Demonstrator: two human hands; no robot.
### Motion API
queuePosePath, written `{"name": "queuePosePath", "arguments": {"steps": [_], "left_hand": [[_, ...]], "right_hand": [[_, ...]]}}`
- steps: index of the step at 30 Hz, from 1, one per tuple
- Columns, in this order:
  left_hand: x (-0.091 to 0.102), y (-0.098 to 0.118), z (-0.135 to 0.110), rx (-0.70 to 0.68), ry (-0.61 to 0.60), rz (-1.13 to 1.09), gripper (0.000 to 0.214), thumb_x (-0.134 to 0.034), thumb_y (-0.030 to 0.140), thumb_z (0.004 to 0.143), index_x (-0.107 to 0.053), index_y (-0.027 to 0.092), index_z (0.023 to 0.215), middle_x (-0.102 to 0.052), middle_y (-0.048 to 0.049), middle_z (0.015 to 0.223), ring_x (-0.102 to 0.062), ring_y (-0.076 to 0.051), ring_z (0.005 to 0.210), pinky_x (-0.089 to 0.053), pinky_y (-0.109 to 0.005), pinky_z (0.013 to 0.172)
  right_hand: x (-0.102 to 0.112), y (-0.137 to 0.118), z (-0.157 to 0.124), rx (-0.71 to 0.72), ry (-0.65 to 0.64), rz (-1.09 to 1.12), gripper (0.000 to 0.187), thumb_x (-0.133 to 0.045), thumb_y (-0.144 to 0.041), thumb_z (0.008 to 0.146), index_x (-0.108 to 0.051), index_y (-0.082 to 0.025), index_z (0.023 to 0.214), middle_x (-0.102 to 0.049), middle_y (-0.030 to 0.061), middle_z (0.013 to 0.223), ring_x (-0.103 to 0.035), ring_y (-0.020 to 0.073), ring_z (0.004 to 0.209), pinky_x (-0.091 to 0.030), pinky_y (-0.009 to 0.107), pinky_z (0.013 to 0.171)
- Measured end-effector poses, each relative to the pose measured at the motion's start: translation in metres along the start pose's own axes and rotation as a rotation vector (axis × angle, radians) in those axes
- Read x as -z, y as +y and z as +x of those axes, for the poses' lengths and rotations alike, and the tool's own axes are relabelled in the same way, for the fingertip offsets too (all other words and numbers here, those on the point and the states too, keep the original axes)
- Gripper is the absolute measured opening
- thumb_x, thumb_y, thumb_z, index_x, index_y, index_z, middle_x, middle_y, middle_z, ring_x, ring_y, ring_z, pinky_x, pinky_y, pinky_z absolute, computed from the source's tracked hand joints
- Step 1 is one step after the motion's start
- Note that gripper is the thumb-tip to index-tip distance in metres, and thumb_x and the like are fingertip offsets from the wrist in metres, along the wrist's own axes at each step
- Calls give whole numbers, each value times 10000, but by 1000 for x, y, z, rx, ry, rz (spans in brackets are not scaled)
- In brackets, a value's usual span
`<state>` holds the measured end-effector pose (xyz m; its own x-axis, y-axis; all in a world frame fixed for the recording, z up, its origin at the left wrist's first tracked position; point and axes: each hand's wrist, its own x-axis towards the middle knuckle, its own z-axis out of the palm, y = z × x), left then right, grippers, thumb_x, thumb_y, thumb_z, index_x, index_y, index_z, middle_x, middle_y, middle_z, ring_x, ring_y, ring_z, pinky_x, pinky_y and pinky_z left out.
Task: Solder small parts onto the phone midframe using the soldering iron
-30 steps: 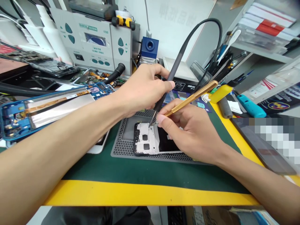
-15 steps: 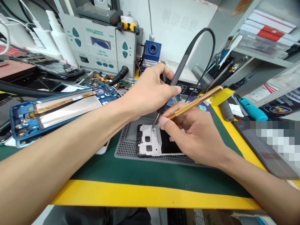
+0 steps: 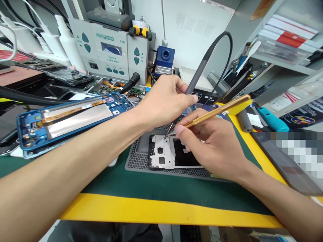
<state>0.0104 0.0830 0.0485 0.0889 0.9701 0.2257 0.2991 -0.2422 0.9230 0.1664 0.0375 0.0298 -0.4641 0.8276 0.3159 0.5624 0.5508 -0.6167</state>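
Observation:
My left hand [image 3: 168, 101] is closed round the dark handle of a soldering iron [image 3: 198, 75], whose cable loops up behind. The iron's thin tip points down at the top edge of a phone frame [image 3: 165, 158], pale metal with a black area in the middle. Golden tweezers [image 3: 218, 110] are pinched in my right hand [image 3: 214, 144], their points beside the iron tip. I cannot tell whether the tweezers grip anything. My right hand covers the right end of the frame, which lies flat on a grey perforated pad [image 3: 136, 164].
At left lies an opened blue phone housing [image 3: 78, 124] beside a tray of circuit parts [image 3: 111, 85]. Behind stand a rework station [image 3: 111, 50] and a blue soldering stand [image 3: 166, 57]. A turquoise tool [image 3: 272, 119] and a dark flat device [image 3: 277, 161] lie at right.
The view has shifted slightly, so most things appear a little lower and to the right. The tweezers' rear end points farther right. Both hands keep their tools at the same part of the frame.

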Motion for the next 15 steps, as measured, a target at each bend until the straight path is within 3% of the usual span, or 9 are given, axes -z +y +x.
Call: {"name": "queuePosePath", "arguments": {"steps": [4,15], "left_hand": [[1,0,0,13,-4,19,205,-745,228,857,-587,173,739,-512,41,600,-405,-71,485,-305,-240,506],[2,-2,2,8,5,29,246,-748,244,826,-547,170,705,-411,78,510,-360,-38,434,-208,-225,493]], "right_hand": [[1,0,0,-2,-65,6,110,-615,-178,952,-655,-206,854,-671,16,794,-546,130,558,-424,267,491],[-1,1,-1,-6,-33,19,133,-614,-206,962,-659,-203,837,-682,30,836,-551,139,584,-415,274,503]]}}
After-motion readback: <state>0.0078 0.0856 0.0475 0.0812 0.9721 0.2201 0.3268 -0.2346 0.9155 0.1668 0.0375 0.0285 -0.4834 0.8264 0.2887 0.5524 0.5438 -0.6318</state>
